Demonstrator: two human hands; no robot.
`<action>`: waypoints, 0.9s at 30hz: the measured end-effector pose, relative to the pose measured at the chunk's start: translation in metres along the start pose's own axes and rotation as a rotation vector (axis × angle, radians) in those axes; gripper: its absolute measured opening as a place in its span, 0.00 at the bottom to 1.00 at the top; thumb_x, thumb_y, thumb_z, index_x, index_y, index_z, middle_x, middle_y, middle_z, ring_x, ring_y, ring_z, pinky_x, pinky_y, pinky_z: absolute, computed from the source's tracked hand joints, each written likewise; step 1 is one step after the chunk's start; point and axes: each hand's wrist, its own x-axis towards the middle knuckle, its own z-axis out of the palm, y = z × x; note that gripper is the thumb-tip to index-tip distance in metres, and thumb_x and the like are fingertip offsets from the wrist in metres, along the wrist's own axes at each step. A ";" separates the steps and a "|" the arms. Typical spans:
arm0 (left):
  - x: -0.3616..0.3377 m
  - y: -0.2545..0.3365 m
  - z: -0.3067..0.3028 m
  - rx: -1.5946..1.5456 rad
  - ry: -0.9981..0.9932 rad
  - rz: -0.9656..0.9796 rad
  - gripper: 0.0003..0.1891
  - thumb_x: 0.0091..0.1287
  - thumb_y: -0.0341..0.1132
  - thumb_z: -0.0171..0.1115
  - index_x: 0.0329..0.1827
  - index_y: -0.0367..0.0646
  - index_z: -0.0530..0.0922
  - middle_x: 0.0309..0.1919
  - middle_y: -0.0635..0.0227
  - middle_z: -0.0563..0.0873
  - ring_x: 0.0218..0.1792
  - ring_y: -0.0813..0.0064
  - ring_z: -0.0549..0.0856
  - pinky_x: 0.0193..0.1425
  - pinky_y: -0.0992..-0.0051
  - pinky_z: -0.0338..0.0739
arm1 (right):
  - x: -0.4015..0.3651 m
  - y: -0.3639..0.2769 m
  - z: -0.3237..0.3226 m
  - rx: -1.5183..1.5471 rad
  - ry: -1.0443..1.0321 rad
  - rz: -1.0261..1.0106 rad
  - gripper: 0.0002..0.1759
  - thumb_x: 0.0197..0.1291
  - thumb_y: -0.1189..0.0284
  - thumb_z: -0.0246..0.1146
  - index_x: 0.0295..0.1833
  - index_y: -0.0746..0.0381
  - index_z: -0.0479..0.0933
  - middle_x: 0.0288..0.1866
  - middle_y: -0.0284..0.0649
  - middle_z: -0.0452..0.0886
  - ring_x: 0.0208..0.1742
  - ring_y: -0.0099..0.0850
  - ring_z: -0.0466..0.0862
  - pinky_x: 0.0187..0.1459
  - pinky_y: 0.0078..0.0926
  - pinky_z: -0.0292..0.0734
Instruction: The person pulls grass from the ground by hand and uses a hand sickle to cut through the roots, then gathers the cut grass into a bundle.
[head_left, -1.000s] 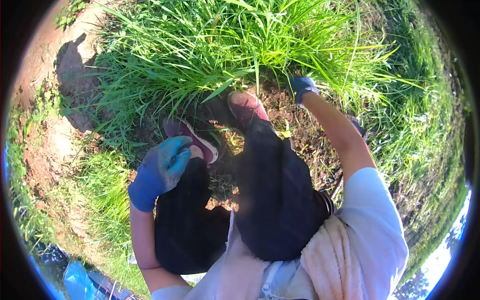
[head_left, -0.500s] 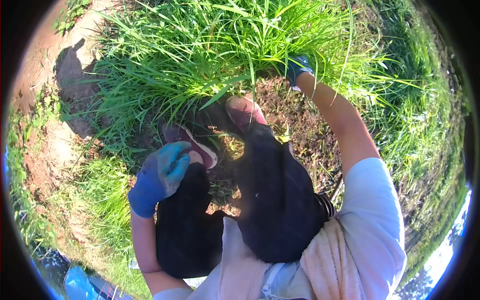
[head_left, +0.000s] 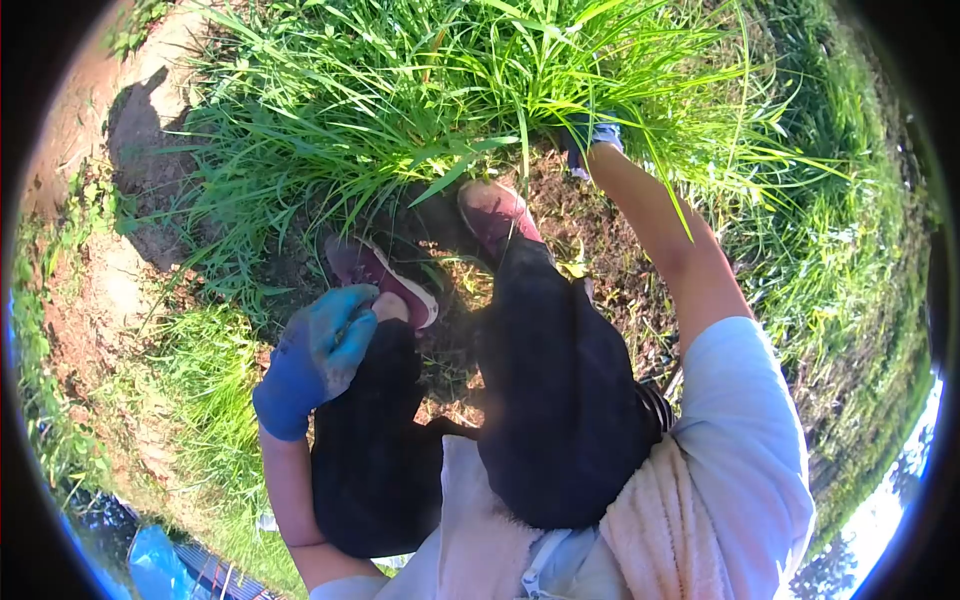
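Observation:
My left hand (head_left: 318, 352), in a blue and teal glove, rests by my left knee with its fingers curled in. Nothing shows between them. Over on the right, my right hand (head_left: 592, 140), also in a blue glove, reaches low into the base of a tall green grass clump (head_left: 420, 110). Blades and shadow hide its fingers, so I cannot see what they grip. Long blades hang over my right wrist and forearm.
My two dark red shoes, the left (head_left: 375, 275) and the right (head_left: 497, 212), stand at the clump's near edge. Brown soil with dry plant bits (head_left: 620, 260) lies beside the right leg. A blue plastic bag (head_left: 158, 565) is at the lower left. A towel (head_left: 670, 530) hangs over my front.
My right hand has shifted slightly left and deeper into the grass base, and the blades around it have swayed. My left hand has hardly moved.

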 end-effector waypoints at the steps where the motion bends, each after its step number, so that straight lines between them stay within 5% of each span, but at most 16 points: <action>1: 0.000 0.001 -0.001 0.018 0.013 0.021 0.10 0.63 0.27 0.58 0.46 0.34 0.76 0.37 0.52 0.82 0.37 0.54 0.84 0.41 0.65 0.78 | -0.002 0.002 -0.002 -0.068 0.010 -0.029 0.20 0.62 0.55 0.53 0.48 0.57 0.79 0.45 0.49 0.83 0.46 0.47 0.82 0.44 0.40 0.75; 6: -0.001 -0.007 0.000 0.060 -0.003 0.084 0.10 0.64 0.28 0.58 0.46 0.34 0.76 0.37 0.51 0.82 0.37 0.53 0.84 0.41 0.64 0.78 | 0.009 0.001 -0.013 -0.101 0.064 -0.011 0.19 0.62 0.56 0.53 0.48 0.57 0.79 0.45 0.50 0.83 0.47 0.47 0.81 0.45 0.40 0.76; 8: 0.003 -0.010 0.002 0.226 -0.008 0.340 0.10 0.64 0.28 0.58 0.46 0.33 0.76 0.37 0.51 0.82 0.37 0.52 0.83 0.41 0.64 0.78 | 0.016 0.007 -0.010 -0.114 0.074 -0.010 0.19 0.62 0.56 0.53 0.48 0.57 0.79 0.45 0.50 0.82 0.47 0.47 0.81 0.45 0.40 0.76; 12: 0.003 -0.001 0.000 0.117 0.004 0.199 0.10 0.63 0.27 0.58 0.46 0.34 0.76 0.37 0.51 0.82 0.37 0.53 0.83 0.40 0.65 0.78 | 0.051 0.049 0.013 -0.344 0.180 -0.194 0.19 0.62 0.56 0.52 0.48 0.57 0.79 0.45 0.50 0.82 0.47 0.48 0.81 0.46 0.39 0.76; 14: 0.001 -0.002 0.000 0.075 0.023 0.092 0.10 0.63 0.27 0.58 0.47 0.34 0.76 0.38 0.51 0.82 0.37 0.53 0.84 0.40 0.65 0.78 | 0.001 0.017 -0.024 -0.350 0.129 -0.236 0.17 0.61 0.60 0.52 0.46 0.58 0.79 0.47 0.50 0.82 0.48 0.48 0.82 0.48 0.40 0.77; 15: -0.001 -0.003 -0.001 0.074 0.021 0.089 0.10 0.63 0.27 0.58 0.47 0.34 0.76 0.38 0.51 0.82 0.37 0.53 0.84 0.40 0.65 0.78 | 0.002 0.015 -0.022 0.104 -0.023 0.158 0.16 0.61 0.61 0.52 0.46 0.57 0.79 0.47 0.50 0.82 0.48 0.49 0.81 0.48 0.40 0.76; 16: -0.001 -0.006 -0.003 0.195 0.008 0.200 0.11 0.63 0.28 0.58 0.47 0.34 0.76 0.38 0.51 0.82 0.38 0.53 0.84 0.41 0.64 0.78 | -0.006 0.020 -0.020 -0.294 -0.009 -0.061 0.16 0.60 0.61 0.54 0.46 0.57 0.80 0.47 0.49 0.82 0.48 0.47 0.82 0.46 0.40 0.76; 18: -0.002 -0.008 -0.004 0.319 -0.011 0.312 0.12 0.63 0.28 0.59 0.48 0.34 0.77 0.39 0.51 0.82 0.38 0.52 0.84 0.42 0.64 0.78 | -0.017 0.021 -0.018 -0.259 0.006 -0.118 0.15 0.60 0.61 0.53 0.42 0.59 0.80 0.44 0.50 0.83 0.44 0.46 0.82 0.43 0.40 0.76; 19: -0.004 -0.008 -0.002 0.225 -0.004 0.208 0.12 0.63 0.28 0.59 0.48 0.34 0.77 0.39 0.51 0.82 0.38 0.52 0.84 0.42 0.64 0.78 | -0.009 0.048 0.014 -0.125 0.243 -0.324 0.15 0.61 0.62 0.52 0.36 0.60 0.80 0.39 0.50 0.83 0.38 0.47 0.82 0.39 0.41 0.76; 20: -0.004 -0.007 -0.001 0.127 0.004 0.106 0.12 0.63 0.28 0.59 0.48 0.34 0.77 0.39 0.51 0.82 0.39 0.52 0.84 0.42 0.64 0.78 | -0.016 0.053 0.032 0.135 0.071 -0.161 0.14 0.61 0.63 0.51 0.36 0.60 0.79 0.36 0.50 0.83 0.33 0.48 0.81 0.37 0.43 0.75; 21: -0.003 -0.006 0.000 0.120 0.001 0.113 0.12 0.63 0.28 0.59 0.48 0.34 0.77 0.39 0.51 0.82 0.39 0.52 0.84 0.42 0.64 0.78 | -0.050 0.054 0.032 -0.034 -0.028 0.054 0.13 0.62 0.65 0.52 0.38 0.60 0.79 0.36 0.49 0.84 0.35 0.48 0.83 0.37 0.44 0.76; 22: -0.001 -0.004 0.000 0.089 0.004 0.082 0.12 0.63 0.28 0.59 0.48 0.34 0.76 0.39 0.50 0.82 0.39 0.52 0.84 0.42 0.65 0.78 | -0.101 0.040 0.015 -0.188 -0.106 -0.140 0.12 0.62 0.67 0.51 0.40 0.60 0.79 0.39 0.52 0.84 0.41 0.48 0.84 0.42 0.44 0.78; 24: -0.001 -0.002 0.001 0.060 0.013 0.048 0.12 0.63 0.28 0.59 0.48 0.34 0.76 0.39 0.50 0.82 0.39 0.52 0.84 0.42 0.65 0.78 | -0.152 0.058 0.032 -0.394 -0.423 -0.020 0.16 0.63 0.69 0.52 0.53 0.61 0.79 0.49 0.51 0.83 0.52 0.47 0.83 0.51 0.42 0.79; 26: 0.003 -0.002 0.002 0.100 0.010 0.145 0.12 0.63 0.29 0.59 0.48 0.34 0.76 0.39 0.50 0.82 0.39 0.52 0.84 0.43 0.64 0.78 | -0.180 0.061 0.022 -0.651 -0.672 -0.135 0.18 0.60 0.74 0.57 0.56 0.64 0.77 0.53 0.50 0.81 0.55 0.45 0.82 0.52 0.44 0.77; 27: 0.005 -0.001 0.003 0.094 0.004 0.154 0.12 0.63 0.29 0.59 0.48 0.34 0.76 0.39 0.50 0.82 0.39 0.52 0.84 0.43 0.64 0.78 | -0.178 0.066 0.025 -0.614 -0.605 -0.136 0.19 0.59 0.74 0.58 0.57 0.62 0.76 0.54 0.50 0.81 0.54 0.45 0.82 0.52 0.42 0.78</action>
